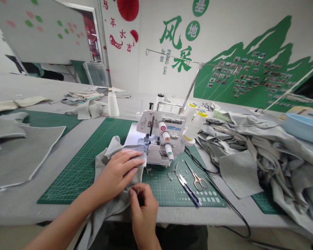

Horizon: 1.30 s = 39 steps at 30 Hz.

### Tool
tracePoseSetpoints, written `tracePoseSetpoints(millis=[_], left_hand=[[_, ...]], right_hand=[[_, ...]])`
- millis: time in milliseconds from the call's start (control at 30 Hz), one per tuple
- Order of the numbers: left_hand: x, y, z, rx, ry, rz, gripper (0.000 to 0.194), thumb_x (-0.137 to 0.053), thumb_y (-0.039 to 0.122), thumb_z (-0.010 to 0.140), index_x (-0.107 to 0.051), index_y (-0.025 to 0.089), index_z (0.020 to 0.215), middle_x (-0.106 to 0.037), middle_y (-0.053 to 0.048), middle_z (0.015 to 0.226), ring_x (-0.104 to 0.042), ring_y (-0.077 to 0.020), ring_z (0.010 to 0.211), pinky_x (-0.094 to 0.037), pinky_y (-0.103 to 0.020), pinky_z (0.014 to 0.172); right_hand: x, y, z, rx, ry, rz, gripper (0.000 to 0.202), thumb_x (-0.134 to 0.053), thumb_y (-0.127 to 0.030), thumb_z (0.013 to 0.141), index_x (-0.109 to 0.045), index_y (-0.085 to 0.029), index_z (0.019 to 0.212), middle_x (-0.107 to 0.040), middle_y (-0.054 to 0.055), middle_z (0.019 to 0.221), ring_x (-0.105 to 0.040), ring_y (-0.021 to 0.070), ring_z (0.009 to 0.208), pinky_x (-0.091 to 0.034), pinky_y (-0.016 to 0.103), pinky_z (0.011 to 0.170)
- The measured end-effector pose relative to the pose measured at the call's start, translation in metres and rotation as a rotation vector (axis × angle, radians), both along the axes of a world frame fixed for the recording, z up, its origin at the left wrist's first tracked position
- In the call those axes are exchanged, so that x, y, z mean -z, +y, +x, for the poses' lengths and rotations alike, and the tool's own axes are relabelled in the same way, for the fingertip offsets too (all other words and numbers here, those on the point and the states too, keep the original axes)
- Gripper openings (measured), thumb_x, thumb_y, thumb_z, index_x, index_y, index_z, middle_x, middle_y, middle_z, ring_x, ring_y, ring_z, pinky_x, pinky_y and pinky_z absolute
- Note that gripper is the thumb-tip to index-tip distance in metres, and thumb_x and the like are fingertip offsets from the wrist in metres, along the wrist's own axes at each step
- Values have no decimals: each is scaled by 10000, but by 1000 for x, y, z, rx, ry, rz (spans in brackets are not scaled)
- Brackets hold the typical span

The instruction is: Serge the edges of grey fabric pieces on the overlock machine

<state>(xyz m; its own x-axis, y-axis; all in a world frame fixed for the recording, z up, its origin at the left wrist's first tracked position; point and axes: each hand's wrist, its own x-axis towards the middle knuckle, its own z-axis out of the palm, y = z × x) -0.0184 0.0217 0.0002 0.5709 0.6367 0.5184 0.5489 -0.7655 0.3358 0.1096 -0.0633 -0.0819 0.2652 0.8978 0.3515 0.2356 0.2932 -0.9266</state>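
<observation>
A piece of grey fabric lies at the needle area of a white overlock sewing machine, with part of it draping over the table's front edge. My left hand rests flat on top of the cloth, fingers stretched toward the presser foot. Below it, my right hand pinches the fabric's near edge between thumb and fingers. The cloth under my left palm is hidden.
Right of the machine lie copper-handled scissors and thread snips on a green cutting mat. A grey fabric heap fills the right side. Thread cones stand behind the machine; a black cable crosses the table's edge.
</observation>
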Motion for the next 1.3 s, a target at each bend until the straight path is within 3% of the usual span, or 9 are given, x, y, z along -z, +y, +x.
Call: tracePoseSetpoints(millis=[100, 367, 533, 700, 967, 1300], left_hand=[[0, -1, 0, -5, 14, -2, 326, -486, 182, 972, -625, 263, 1255, -592, -47, 1381, -488, -255, 1299, -381, -466, 1121], [-1, 0, 1, -11, 28, 8, 327, -515, 215, 960, -624, 260, 1264, -595, -54, 1390, -493, -269, 1305, -394, -474, 1117], [-5, 6, 1, -12, 56, -3, 329, -537, 253, 960, -628, 259, 1276, -601, -61, 1389, -506, -275, 1301, -405, -491, 1115], [-7, -4, 2, -36, 131, 86, 382, -556, 282, 954, -600, 226, 1329, -596, -87, 1400, -500, -311, 1306, -416, -529, 1104], [0, -48, 4, -94, 120, 174, 476, -559, 239, 929, -539, 191, 1402, -601, -92, 1397, -543, -283, 1269, -464, -440, 1087], [8, -52, 6, -145, 164, 148, 619, -581, 243, 925, -398, 191, 1515, -516, -76, 1491, -474, -289, 1347, -428, -459, 1125]], right_hand=[[3, -2, -1, 33, 36, -13, 44, -595, -233, 926, -634, -217, 936, -625, -13, 749, -586, 141, 650, -471, 227, 621], [8, -2, -2, -30, 191, -107, 370, -572, -331, 961, -547, -180, 1298, -556, -43, 644, -516, 135, 544, -428, 226, 517], [3, 1, 0, -47, 161, -101, 223, -590, -308, 933, -682, -191, 1099, -666, 7, 734, -605, 155, 630, -481, 232, 585], [1, 1, 1, -39, 135, -107, 175, -556, -295, 934, -695, -194, 899, -644, 2, 721, -574, 150, 644, -470, 229, 609], [1, 2, 3, -45, 179, -84, 163, -566, -285, 917, -685, -189, 862, -668, 12, 743, -600, 162, 671, -491, 234, 631], [1, -1, 4, -64, 159, -68, 158, -556, -269, 920, -692, -194, 889, -700, 21, 788, -624, 170, 700, -501, 239, 659]])
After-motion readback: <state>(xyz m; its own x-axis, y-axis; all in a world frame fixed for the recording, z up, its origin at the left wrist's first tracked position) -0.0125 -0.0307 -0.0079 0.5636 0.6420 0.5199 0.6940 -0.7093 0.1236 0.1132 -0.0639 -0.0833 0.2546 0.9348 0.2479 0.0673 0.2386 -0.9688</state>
